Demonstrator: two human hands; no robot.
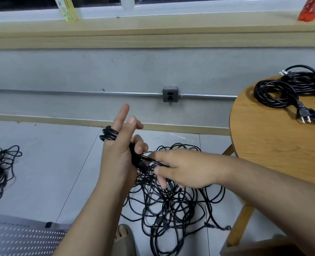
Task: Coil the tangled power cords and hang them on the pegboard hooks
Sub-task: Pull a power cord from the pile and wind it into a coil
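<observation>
- The left hand (119,154) gripped a thin black power cord (109,134), with several loops wound around its fingers.
- The right hand (180,170) pinched a strand of that cord just beside the left palm.
- Beneath both hands, a tangled pile of black cords (171,204) lay on the pale tiled floor (60,163).
- More coiled black cords (286,91) rested on the round wooden surface (273,145).
- A white perforated pegboard (23,239) lay at lower left.

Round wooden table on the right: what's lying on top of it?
On the round wooden table lie loosely coiled black power cords, a pronged plug at the near end. They cover the tabletop beneath; the picture's edge cuts off anything farther right.
</observation>
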